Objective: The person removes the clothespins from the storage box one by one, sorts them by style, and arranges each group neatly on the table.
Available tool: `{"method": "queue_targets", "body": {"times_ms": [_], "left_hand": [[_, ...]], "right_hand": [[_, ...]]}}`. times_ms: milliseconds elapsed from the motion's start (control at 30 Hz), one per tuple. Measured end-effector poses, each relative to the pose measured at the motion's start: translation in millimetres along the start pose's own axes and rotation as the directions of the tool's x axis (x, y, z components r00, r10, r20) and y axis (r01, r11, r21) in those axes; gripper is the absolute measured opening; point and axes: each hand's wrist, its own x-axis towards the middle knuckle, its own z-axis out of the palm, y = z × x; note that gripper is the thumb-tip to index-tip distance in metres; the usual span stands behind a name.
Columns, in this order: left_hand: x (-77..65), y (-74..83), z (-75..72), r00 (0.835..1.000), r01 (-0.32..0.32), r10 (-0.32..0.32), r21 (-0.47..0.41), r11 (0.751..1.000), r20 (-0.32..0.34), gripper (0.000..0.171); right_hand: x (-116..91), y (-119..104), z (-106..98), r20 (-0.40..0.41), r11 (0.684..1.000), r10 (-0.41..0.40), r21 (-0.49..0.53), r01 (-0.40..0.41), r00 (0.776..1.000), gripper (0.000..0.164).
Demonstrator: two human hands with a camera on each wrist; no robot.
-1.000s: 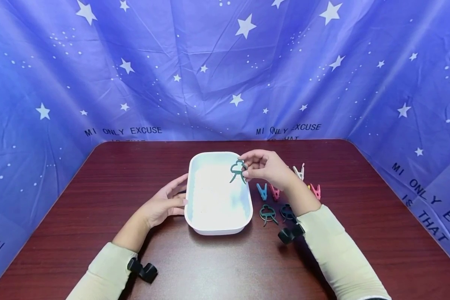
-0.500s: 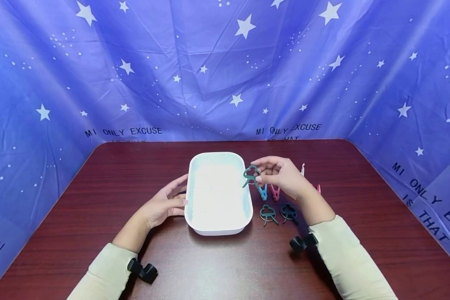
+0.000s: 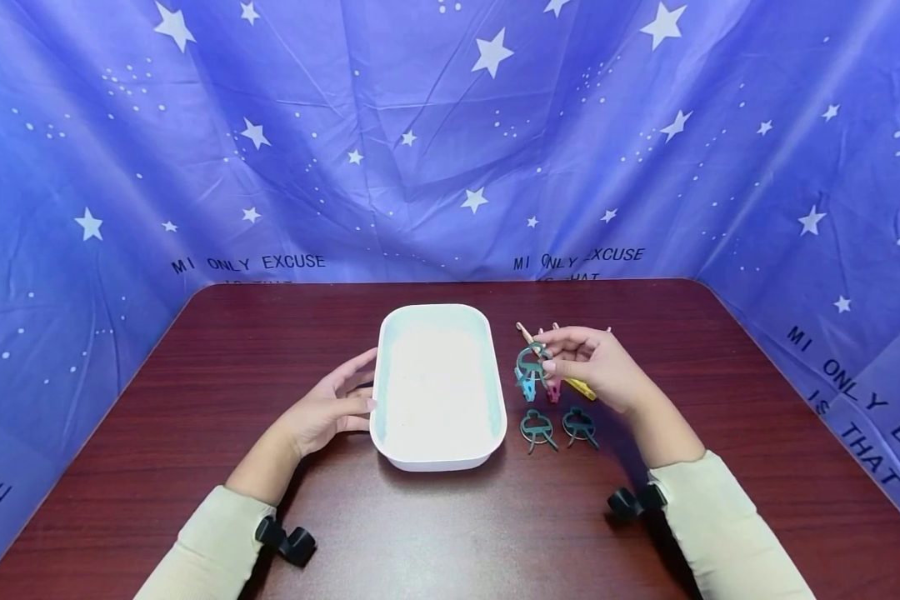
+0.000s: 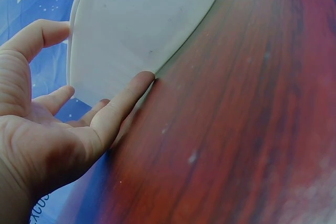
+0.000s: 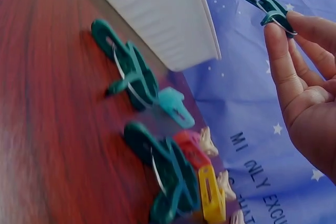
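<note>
A dark green clip (image 3: 528, 367) with a wire ring is pinched between the thumb and fingers of my right hand (image 3: 600, 367), right of the tray and above the smaller clips. The right wrist view also has this green clip (image 5: 262, 3) at the fingertips. My left hand (image 3: 322, 414) touches the left side of a white tray (image 3: 437, 463). Its fingers (image 4: 131, 95) lie against the tray's outer wall without curling round it. Two more green clips, one nearer the tray (image 3: 537, 428) and one farther right (image 3: 580, 426), lie on the table.
Behind the green clips lie a blue clip (image 3: 526, 388), a red clip (image 5: 191, 148) and a yellow clip (image 5: 211, 195). Farther back is a light wooden-looking clip (image 3: 525, 332), with similar ones partly hidden by the right hand. A starry blue curtain (image 3: 420, 167) surrounds the brown table (image 3: 217, 350).
My right hand has moved right, carrying the green clip from over the tray's right side to above the small clips. The left hand and the tray have stayed put.
</note>
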Motion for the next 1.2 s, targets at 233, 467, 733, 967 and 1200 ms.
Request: {"method": "queue_targets", "body": {"times_ms": [233,467,733,967,1200], "left_hand": [[0.0,-0.3,-0.4,1.0,0.0,0.0,0.002,1.0,-0.001,0.087],[-0.3,0.7,0.6,1.0,0.0,0.0,0.004,1.0,-0.003,0.088],[-0.6,1.4,0.4,1.0,0.002,-0.002,-0.007,1.0,0.001,0.088],[-0.1,0.9,-0.2,1.0,0.001,-0.001,-0.009,1.0,0.003,0.088],[-0.1,0.1,-0.3,1.0,-0.001,0.001,-0.012,1.0,0.002,0.088]], "right_hand": [[-15,1,-15,-0.019,0.999,-0.006,-0.033,0.006,1.0,0.029],[-29,1,-29,-0.039,0.997,0.007,-0.079,-0.01,0.999,0.029],[-44,3,-43,-0.004,0.998,0.018,-0.059,-0.019,1.0,0.032],[-57,9,-54,0.022,0.998,0.035,-0.057,-0.034,0.999,0.03],[-70,14,-64,0.028,0.994,0.084,-0.072,-0.081,0.996,0.032]]}}
